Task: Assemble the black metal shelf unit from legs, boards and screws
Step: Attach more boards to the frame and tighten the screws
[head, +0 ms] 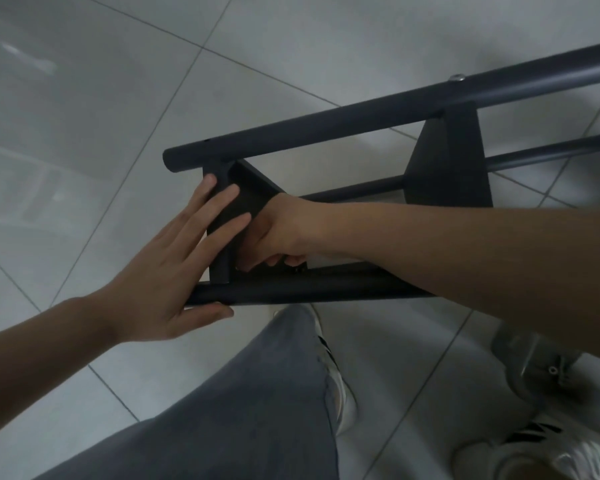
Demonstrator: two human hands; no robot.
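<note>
A person stands over a partly built black metal shelf unit (326, 161) that lies on its side on a pale tiled floor (101, 98). Its round legs run lengthwise from the middle of the view out toward the right edge, rising slightly as they go.

The left hand (174, 271) reaches in from the lower left, fingers straight and spread, pressing flat against the end board (236, 206). This board sits at the near, left end of the frame, spanning between the upper leg (361, 109) and the nearest leg (291, 289). The thumb rests under the tip of the nearest leg.

The right arm crosses in from the right edge, lying over the nearest leg. The right hand (278, 233) is tucked inside the frame, just behind the end board, with its fingers curled down near the corner where board meets nearest leg. Whether it is holding anything cannot be made out, as that corner is dark and partly hidden.

Farther right, a second board (458, 157) stands across the legs, with a small silver screw head (457, 77) showing on the upper leg above it. A thinner leg (551, 150) passes behind it.

Below the frame, a leg in grey trousers (257, 393) and white trainers with dark stripes (534, 441) fill the bottom of the view. A grey metal object (530, 362) lies on the floor at lower right, close to the trainers.
</note>
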